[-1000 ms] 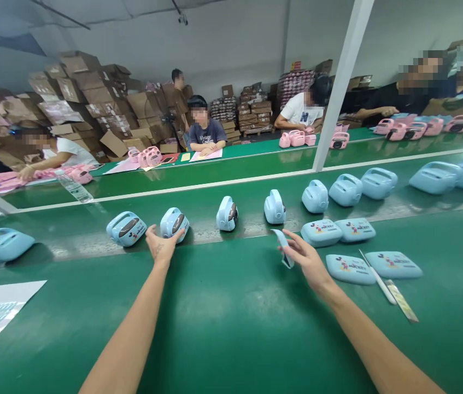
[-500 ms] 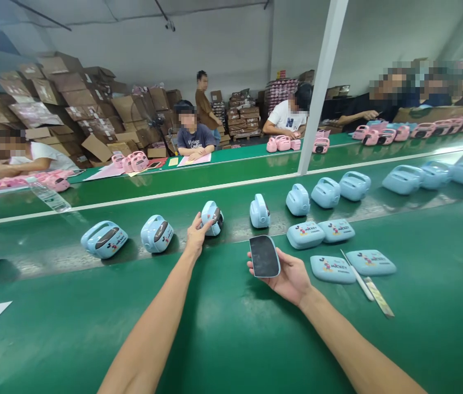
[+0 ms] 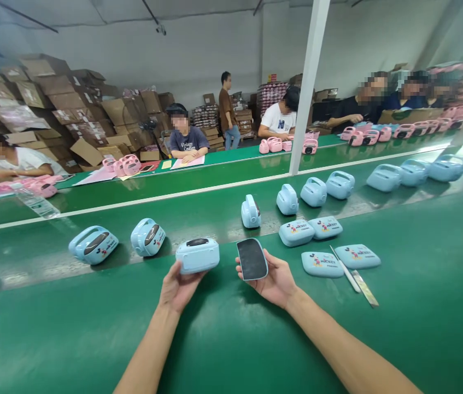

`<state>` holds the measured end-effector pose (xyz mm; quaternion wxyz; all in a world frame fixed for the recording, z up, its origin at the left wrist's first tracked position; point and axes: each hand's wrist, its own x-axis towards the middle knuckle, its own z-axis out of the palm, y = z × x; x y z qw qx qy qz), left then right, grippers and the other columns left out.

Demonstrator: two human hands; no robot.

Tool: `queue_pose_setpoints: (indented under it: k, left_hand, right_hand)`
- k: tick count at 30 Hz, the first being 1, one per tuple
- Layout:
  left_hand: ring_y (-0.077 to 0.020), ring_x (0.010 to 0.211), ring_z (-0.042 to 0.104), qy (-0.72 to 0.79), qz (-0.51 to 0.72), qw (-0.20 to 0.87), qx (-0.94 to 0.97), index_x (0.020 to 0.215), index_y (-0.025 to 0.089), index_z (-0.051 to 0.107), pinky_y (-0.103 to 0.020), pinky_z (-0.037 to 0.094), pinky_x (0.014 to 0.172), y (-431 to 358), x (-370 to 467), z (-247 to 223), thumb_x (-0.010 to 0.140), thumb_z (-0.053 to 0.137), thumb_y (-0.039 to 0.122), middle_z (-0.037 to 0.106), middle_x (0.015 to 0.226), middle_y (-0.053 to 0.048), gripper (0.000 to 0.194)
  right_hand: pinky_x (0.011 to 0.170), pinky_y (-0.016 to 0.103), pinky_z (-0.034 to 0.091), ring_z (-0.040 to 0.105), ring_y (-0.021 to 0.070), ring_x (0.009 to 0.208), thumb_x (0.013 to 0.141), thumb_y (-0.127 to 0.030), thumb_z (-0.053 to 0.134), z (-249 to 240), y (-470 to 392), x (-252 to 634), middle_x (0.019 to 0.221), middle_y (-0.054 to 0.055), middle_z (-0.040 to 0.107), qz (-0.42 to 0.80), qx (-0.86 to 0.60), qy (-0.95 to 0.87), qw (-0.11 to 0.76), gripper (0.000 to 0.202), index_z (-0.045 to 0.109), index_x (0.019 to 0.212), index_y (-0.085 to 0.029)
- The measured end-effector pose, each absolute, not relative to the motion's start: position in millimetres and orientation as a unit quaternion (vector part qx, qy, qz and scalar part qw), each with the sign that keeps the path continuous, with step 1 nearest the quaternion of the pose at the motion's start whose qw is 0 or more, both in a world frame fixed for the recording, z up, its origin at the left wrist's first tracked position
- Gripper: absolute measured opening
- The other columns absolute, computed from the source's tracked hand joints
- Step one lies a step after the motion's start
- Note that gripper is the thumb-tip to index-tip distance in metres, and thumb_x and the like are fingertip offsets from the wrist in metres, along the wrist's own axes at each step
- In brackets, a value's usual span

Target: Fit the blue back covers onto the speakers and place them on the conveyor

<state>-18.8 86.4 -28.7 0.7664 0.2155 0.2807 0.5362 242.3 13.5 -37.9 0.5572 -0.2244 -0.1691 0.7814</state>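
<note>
Two Mickey-printed blue housings are standing at left on the green worktop; I'm reading those as done. Left hand is grasping a plain-faced blue housing, thumb at its left end, dark window facing up. No print is showing on its near side; the far side is hiding from view. Right hand is gripping a blue-rimmed cover, dark backing facing near, just right of that housing and not touching it. So this pair is sitting apart, mid-cycle by my judgement.

What's left, as far as I'm seeing: at least seven handled housings are standing in a row to the right, no print showing from here. Four Mickey-printed covers are lying near right, two by two. A white pen-like tool is lying between the nearer two, a flat strip just right of it. Co-workers are sitting at the far bench with pink units.
</note>
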Motion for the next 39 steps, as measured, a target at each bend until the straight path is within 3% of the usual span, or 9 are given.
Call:
queue_pose_setpoints:
  k: [3, 8, 11, 15, 22, 24, 29, 35, 39]
  left_hand:
    - [-0.0284, 0.103, 0.074, 0.298, 0.528, 0.772, 0.189, 0.137, 0.031, 0.059, -0.050, 0.049, 0.108, 73, -14, -33, 0.074, 0.078, 0.027, 0.080, 0.107, -0.006, 0.066]
    - [-0.0343, 0.109, 0.072, 0.322, 0.528, 0.767, 0.168, 0.116, 0.020, 0.071, -0.056, 0.051, 0.105, 60, 10, -34, 0.077, 0.076, 0.054, 0.079, 0.109, -0.012, 0.052]
    - [-0.0369, 0.114, 0.069, 0.362, 0.507, 0.755, 0.203, 0.106, 0.020, 0.072, -0.055, 0.051, 0.104, 48, 26, -38, 0.065, 0.088, 0.053, 0.079, 0.107, -0.012, 0.056]
    - [-0.0338, 0.123, 0.064, 0.384, 0.504, 0.712, 0.304, 0.122, 0.024, 0.066, -0.044, 0.052, 0.104, 32, 40, -33, 0.055, 0.096, 0.034, 0.074, 0.124, -0.009, 0.074]
    - [-0.0318, 0.111, 0.068, 0.367, 0.467, 0.720, 0.359, 0.139, 0.024, 0.058, -0.038, 0.055, 0.093, 21, 46, -22, 0.055, 0.096, 0.032, 0.072, 0.126, -0.012, 0.092]
    - [-0.0320, 0.111, 0.068, 0.370, 0.467, 0.727, 0.341, 0.138, 0.023, 0.059, -0.039, 0.054, 0.093, 21, 46, -22, 0.057, 0.094, 0.033, 0.073, 0.124, -0.012, 0.089]
    - [-0.0303, 0.109, 0.067, 0.376, 0.471, 0.741, 0.295, 0.134, 0.023, 0.063, -0.040, 0.052, 0.096, 22, 46, -21, 0.060, 0.092, 0.037, 0.073, 0.119, -0.010, 0.081]
    - [-0.0246, 0.097, 0.067, 0.388, 0.462, 0.740, 0.298, 0.129, 0.024, 0.062, -0.039, 0.053, 0.091, 21, 49, -18, 0.064, 0.091, 0.039, 0.073, 0.112, -0.008, 0.074]
    - [-0.0255, 0.100, 0.066, 0.378, 0.458, 0.738, 0.320, 0.131, 0.024, 0.058, -0.039, 0.053, 0.091, 19, 50, -17, 0.055, 0.096, 0.035, 0.072, 0.113, -0.008, 0.086]
  right_hand:
    - [0.098, 0.046, 0.055, 0.075, 0.0275, 0.100, 0.095, -0.051, 0.055, -39, 13, 243, 0.115, 0.016, 0.076, 0.758, -0.242, -0.178, 0.579, 0.046, 0.073, 0.111, -0.011]
    - [0.096, 0.046, 0.056, 0.072, 0.0283, 0.102, 0.083, -0.049, 0.075, -38, 7, 234, 0.113, 0.010, 0.077, 0.647, -0.325, -0.276, 0.632, 0.044, 0.072, 0.117, -0.021]
    - [0.096, 0.044, 0.055, 0.070, 0.0282, 0.105, 0.079, -0.046, 0.080, -36, 0, 226, 0.116, 0.008, 0.075, 0.546, -0.411, -0.384, 0.620, 0.054, 0.069, 0.127, -0.024]
    - [0.095, 0.045, 0.056, 0.067, 0.0281, 0.107, 0.080, -0.044, 0.080, -29, -11, 217, 0.123, 0.008, 0.071, 0.428, -0.475, -0.506, 0.579, 0.057, 0.066, 0.134, -0.029]
    - [0.102, 0.053, 0.053, 0.060, 0.0346, 0.119, 0.078, -0.039, 0.083, -29, -22, 214, 0.130, 0.010, 0.064, 0.307, -0.500, -0.603, 0.540, 0.059, 0.067, 0.134, -0.035]
    - [0.110, 0.057, 0.046, 0.055, 0.0369, 0.128, 0.078, -0.039, 0.083, -30, -23, 218, 0.141, 0.011, 0.058, 0.290, -0.478, -0.644, 0.523, 0.069, 0.060, 0.142, -0.035]
    - [0.122, 0.060, 0.031, 0.029, 0.0379, 0.153, 0.081, -0.040, 0.080, -32, -20, 230, 0.168, 0.012, 0.026, 0.273, -0.390, -0.756, 0.449, 0.095, 0.028, 0.161, -0.032]
    - [0.115, 0.053, 0.045, 0.044, 0.0357, 0.146, 0.074, -0.045, 0.086, -38, -14, 235, 0.160, 0.014, 0.040, 0.217, -0.410, -0.764, 0.449, 0.097, 0.037, 0.156, -0.032]
    - [0.110, 0.055, 0.050, 0.051, 0.0370, 0.139, 0.073, -0.047, 0.087, -43, -16, 230, 0.154, 0.016, 0.045, 0.154, -0.409, -0.778, 0.452, 0.099, 0.037, 0.157, -0.033]
